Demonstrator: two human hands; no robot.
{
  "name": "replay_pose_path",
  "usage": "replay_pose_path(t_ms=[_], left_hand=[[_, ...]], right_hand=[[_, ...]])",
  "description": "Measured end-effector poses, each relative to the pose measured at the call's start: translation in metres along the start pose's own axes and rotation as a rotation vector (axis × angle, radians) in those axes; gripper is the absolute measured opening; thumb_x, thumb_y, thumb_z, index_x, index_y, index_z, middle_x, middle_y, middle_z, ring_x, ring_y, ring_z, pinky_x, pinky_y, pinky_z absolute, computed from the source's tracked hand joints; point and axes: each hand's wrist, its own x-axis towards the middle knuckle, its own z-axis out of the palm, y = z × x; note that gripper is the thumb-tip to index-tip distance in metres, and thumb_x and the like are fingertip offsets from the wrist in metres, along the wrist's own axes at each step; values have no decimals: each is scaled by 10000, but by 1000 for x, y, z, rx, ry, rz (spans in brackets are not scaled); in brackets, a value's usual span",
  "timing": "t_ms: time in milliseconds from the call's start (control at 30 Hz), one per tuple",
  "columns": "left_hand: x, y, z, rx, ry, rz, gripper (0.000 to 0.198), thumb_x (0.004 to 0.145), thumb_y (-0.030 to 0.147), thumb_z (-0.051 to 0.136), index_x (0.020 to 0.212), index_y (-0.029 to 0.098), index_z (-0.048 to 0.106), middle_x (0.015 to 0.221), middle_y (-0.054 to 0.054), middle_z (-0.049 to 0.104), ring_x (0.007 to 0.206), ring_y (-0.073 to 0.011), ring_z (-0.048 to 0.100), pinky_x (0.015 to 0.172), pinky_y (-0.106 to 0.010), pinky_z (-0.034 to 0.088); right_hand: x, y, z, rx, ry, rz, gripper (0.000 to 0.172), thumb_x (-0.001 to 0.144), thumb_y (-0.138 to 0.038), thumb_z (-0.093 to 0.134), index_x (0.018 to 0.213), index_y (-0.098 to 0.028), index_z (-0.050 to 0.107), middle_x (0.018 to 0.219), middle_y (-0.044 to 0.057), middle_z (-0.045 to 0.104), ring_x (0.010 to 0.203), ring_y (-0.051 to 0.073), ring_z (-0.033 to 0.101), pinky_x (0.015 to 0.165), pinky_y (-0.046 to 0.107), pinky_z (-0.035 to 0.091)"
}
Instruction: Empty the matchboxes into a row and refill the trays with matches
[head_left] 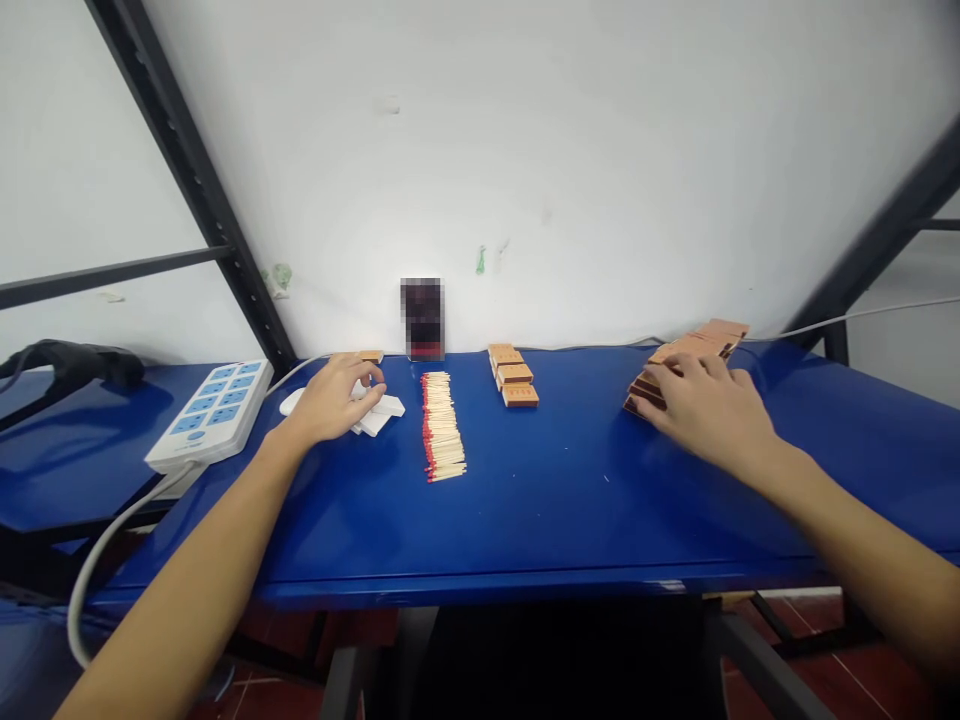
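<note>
Curling loosely over white cardboard pieces [384,410], the left grip [339,395] may or may not pinch one; I cannot tell. The right grip [705,405] touches a leaning pile of flat orange-brown, dark-edged cardboard matchbox sleeves [721,336]; whether it clasps any is unclear. Between them, on the blue table [555,520], lie red-tipped wooden matches [444,428] and orange matchboxes [514,376], their print illegible.

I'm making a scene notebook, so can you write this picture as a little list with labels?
Left hand: at small white rectangular pieces; grip unclear
Right hand: at piled brown, dark-edged cardboard pieces
Between hands: row of red-tipped wooden matches, then orange-brown rectangular boxes
Left side: white rectangular power strip with blue sockets
Surface: glossy blue table
</note>
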Motion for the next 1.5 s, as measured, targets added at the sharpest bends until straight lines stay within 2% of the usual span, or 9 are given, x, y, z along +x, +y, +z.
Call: replay_pose_path(t_ms=[133,267,467,667,967,1167,1267,1400,1500], left_hand=[[0,8,4,0,28,69,285,931,393,455,887,192,653,984,-90,682,1054,-285,585,969,-455,416],[3,23,5,2,32,115,279,956,376,447,910,190,649,888,-71,664,983,-268,570,913,-427,425],[7,55,4,-78,-28,184,313,992,365,385,989,188,644,866,-52,667,832,-226,537,780,-377,422],[1,73,0,-129,-110,282,336,929,450,502,1053,173,645,795,-38,624,807,-224,538,731,-355,422],[3,73,8,-59,-58,96,349,887,522,564,944,195,671,803,-30,671,781,-225,564,729,-370,419],[4,76,12,-168,40,33,200,822,396,643,831,197,643,759,-11,664,740,-197,576,701,-343,432],[4,72,12,-237,86,71,213,799,355,678,924,186,642,789,-7,651,747,-182,582,713,-330,450],[3,64,14,-270,134,148,327,839,351,676,1112,182,618,856,-23,648,784,-179,592,746,-326,467],[2,60,15,-227,147,220,318,889,343,633,1166,189,608,876,-33,653,802,-184,594,760,-331,469]], right_hand=[[-12,2,2,68,169,-79,279,965,-312,465,1025,-196,712,1207,214,631,1068,429,564,742,526,440],[-7,-14,-3,311,224,-150,242,966,-282,501,1075,-254,715,1098,127,709,1135,393,571,878,603,440],[17,-94,-35,868,99,-445,271,970,-230,519,1189,-230,677,1117,98,682,991,224,652,849,388,553],[52,-158,-37,1064,69,-442,240,893,-178,604,1089,-215,736,953,68,602,822,180,610,713,333,536],[63,-179,-40,1127,136,-340,228,860,-174,616,1031,-219,761,953,77,606,853,209,587,746,380,529],[61,-184,-39,1178,167,-290,268,895,-194,572,1080,-269,751,1012,84,602,897,227,602,773,421,546],[61,-180,-41,1206,173,-293,269,892,-245,608,1134,-277,723,1094,93,594,1028,255,595,869,460,537],[64,-171,-41,1383,-42,-223,532,874,-431,658,1369,-263,561,1270,117,589,1157,280,580,968,500,507],[71,-168,-35,1689,-351,-126,473,963,-493,488,1327,-206,582,1031,100,695,834,205,691,758,398,583]])
